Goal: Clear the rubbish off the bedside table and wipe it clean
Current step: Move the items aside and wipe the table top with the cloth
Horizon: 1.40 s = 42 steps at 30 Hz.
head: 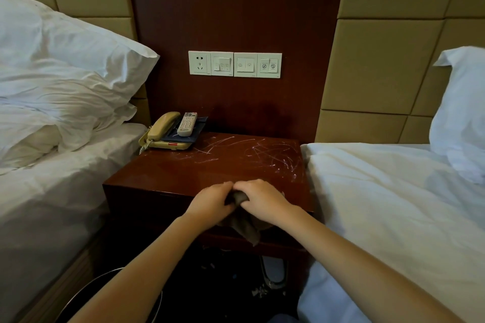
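Observation:
The dark red wooden bedside table (168, 173) stands between two beds, its top marked with white scratches towards the right and back. At its front edge, my left hand (210, 202) and my right hand (262, 198) sit side by side and both grip a grey-brown cloth (245, 227). Part of the cloth is bunched between my hands; the rest hangs down over the table's front. No rubbish shows on the top.
A beige telephone (160, 130) and a white remote control (186, 123) on a dark pad sit at the back left corner. White beds flank the table, left (52, 191) and right (380, 204). A dark bin with a wire rim (105, 278) stands below left. Wall switches (235, 64) are above.

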Motion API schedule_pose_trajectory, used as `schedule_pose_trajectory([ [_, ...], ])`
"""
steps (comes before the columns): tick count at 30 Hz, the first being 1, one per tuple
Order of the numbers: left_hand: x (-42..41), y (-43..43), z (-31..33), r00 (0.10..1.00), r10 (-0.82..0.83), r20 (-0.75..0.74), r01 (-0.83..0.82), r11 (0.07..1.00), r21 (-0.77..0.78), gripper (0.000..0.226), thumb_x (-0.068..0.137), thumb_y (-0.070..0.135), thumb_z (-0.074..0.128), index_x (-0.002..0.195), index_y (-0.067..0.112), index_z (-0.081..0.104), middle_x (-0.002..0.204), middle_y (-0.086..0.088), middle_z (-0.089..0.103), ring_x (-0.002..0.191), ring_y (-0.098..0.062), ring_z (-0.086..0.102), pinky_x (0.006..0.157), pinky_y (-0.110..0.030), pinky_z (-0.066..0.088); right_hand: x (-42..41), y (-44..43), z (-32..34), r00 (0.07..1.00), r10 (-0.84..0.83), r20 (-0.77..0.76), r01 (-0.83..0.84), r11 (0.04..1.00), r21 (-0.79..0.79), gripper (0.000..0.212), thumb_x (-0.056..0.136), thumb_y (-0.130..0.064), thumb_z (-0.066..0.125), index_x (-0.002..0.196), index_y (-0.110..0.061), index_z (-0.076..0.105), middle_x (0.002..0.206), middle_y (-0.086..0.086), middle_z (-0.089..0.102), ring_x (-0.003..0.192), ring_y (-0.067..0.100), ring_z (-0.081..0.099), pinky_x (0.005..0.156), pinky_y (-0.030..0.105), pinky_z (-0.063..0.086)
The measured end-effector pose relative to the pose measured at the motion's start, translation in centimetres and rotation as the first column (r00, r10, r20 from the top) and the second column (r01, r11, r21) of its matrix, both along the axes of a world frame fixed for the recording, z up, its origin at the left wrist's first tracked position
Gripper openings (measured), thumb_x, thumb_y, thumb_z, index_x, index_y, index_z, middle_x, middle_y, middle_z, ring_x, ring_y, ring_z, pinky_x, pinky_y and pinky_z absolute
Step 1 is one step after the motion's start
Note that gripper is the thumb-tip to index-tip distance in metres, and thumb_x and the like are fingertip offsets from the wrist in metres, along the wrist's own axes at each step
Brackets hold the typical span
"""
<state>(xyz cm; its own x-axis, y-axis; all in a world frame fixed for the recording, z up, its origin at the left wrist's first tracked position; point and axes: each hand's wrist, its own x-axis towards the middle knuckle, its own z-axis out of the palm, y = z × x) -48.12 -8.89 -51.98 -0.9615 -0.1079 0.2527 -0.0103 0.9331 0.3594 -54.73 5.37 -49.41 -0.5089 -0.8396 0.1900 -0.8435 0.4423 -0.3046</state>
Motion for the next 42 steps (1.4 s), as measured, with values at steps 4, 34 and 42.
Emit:
schedule_pose_trajectory([
  [4, 0.6, -0.6, 1.2, 0.999, 0.053, 0.000, -0.051, 0.971, 0.233, 0.009, 0.087, 0.018, 0.060, 0.084, 0.018, 0.051, 0.079, 0.000, 0.059, 0.070, -0.017, 0.057, 0.063, -0.032, 0.048, -0.2, 0.6, 1.9, 1.000, 0.001, -0.013, -0.002, 0.996, -0.086, 0.026, 0.086, -0.020, 0.061, 0.107, -0.024, 0.047, 0.102, -0.001, 0.062, 0.085, 0.017, 0.061, 0.073, 0.038, 0.054],
  [34, 7.0, -18.4, -11.7, 0.492, 0.791, 0.363, -0.647, 0.053, 0.761, 0.038, 0.093, 0.002, 0.039, 0.128, -0.012, 0.034, 0.112, -0.030, 0.057, 0.089, -0.044, 0.060, 0.073, -0.048, 0.052, 1.2, -16.9, -3.8, 0.978, 0.200, -0.064, -0.182, 0.958, 0.221, 0.058, 0.098, -0.044, 0.043, 0.151, -0.025, 0.027, 0.158, 0.001, 0.023, 0.147, 0.019, 0.017, 0.119, 0.045, 0.014],
  [42, 4.8, -18.1, -12.2, 0.350, 0.889, 0.295, -0.522, -0.076, 0.849, 0.036, 0.096, 0.007, 0.043, 0.131, -0.001, 0.043, 0.128, -0.023, 0.053, 0.116, -0.038, 0.052, 0.095, -0.042, 0.041, 0.2, -18.3, -5.1, 0.977, 0.207, -0.044, -0.199, 0.970, 0.141, 0.059, 0.097, -0.045, 0.044, 0.150, -0.026, 0.028, 0.159, -0.003, 0.022, 0.147, 0.015, 0.014, 0.120, 0.042, 0.005],
])
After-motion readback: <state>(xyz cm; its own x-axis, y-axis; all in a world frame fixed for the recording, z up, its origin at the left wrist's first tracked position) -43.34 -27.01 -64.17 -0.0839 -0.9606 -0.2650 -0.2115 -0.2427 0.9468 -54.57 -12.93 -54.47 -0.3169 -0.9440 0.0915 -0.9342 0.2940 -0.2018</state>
